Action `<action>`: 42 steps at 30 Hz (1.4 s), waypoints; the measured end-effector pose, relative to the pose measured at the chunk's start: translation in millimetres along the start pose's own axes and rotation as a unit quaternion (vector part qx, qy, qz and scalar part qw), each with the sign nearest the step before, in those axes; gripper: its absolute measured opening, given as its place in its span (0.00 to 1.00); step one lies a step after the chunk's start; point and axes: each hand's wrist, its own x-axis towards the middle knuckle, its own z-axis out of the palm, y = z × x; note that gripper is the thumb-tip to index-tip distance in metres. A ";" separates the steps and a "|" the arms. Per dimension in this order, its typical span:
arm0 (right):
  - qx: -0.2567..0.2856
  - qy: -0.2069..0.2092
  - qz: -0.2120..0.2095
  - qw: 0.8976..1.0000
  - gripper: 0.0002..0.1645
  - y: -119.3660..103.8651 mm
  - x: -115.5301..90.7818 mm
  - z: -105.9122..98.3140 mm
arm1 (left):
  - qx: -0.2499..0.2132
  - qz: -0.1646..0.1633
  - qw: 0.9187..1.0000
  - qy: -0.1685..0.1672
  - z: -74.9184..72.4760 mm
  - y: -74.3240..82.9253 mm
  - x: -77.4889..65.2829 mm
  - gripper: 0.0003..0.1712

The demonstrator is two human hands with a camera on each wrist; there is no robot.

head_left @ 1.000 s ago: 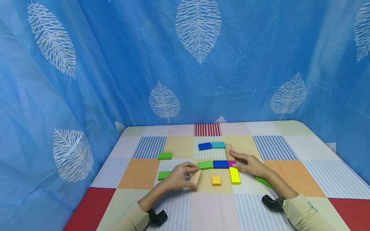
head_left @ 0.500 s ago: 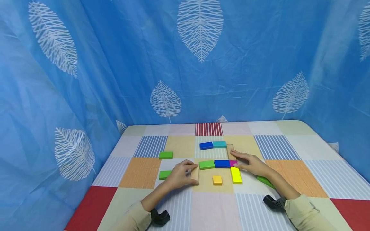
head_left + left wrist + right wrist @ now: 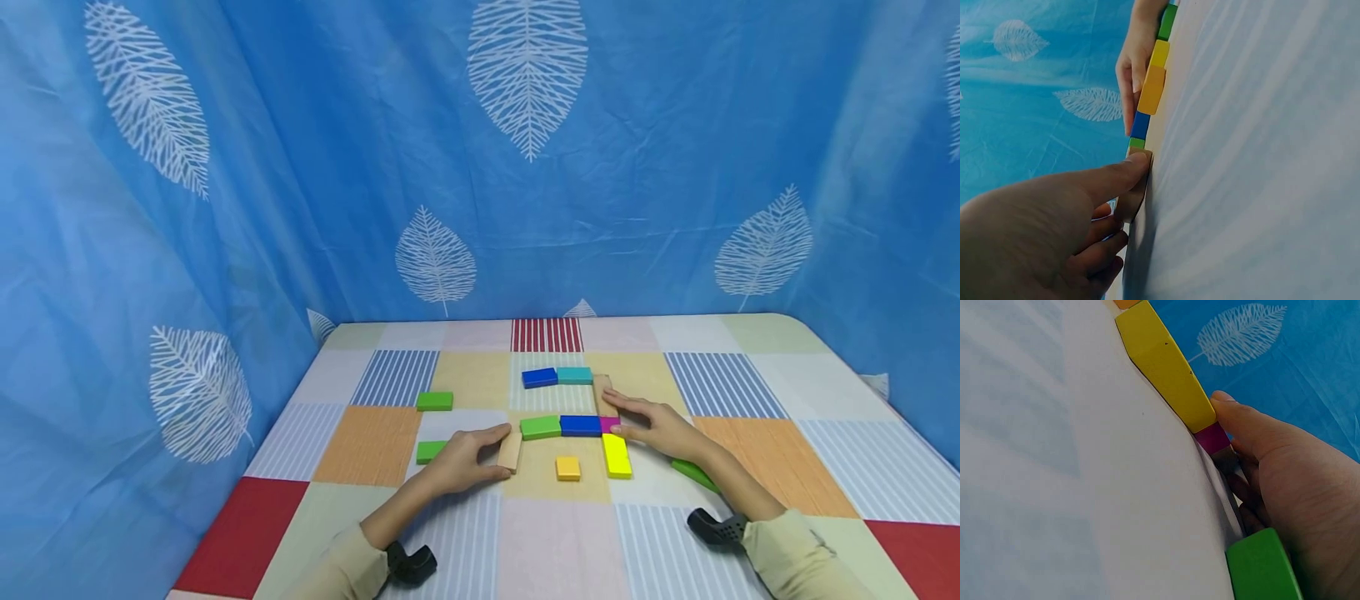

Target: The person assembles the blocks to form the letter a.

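Now that the wooden block [image 3: 511, 452] the left hand [image 3: 467, 463] pinches sits straighter beside the green block [image 3: 541, 428], well short of the bench's [image 3: 555, 542] far edge, the row [image 3: 581, 426] seems longer; the right hand [image 3: 666, 427], fingers outstretched, touches a plank [image 3: 602, 386].

The table [image 3: 776, 333] before me wears a patchwork cloth [image 3: 558, 542]; on it lie 4 green blocks [image 3: 435, 402], 2 blue blocks [image 3: 581, 426], 2 bare wooden blocks [image 3: 602, 387], 1 teal block [image 3: 574, 376], 1 magenta block [image 3: 610, 425], 1 yellow block [image 3: 617, 456] and 1 orange block [image 3: 567, 468].
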 end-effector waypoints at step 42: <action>0.003 -0.001 -0.015 1.000 0.37 -0.8 -0.2 -1.6 | 0.017 -0.022 0.999 0.040 4.6 5.4 2.2 0.37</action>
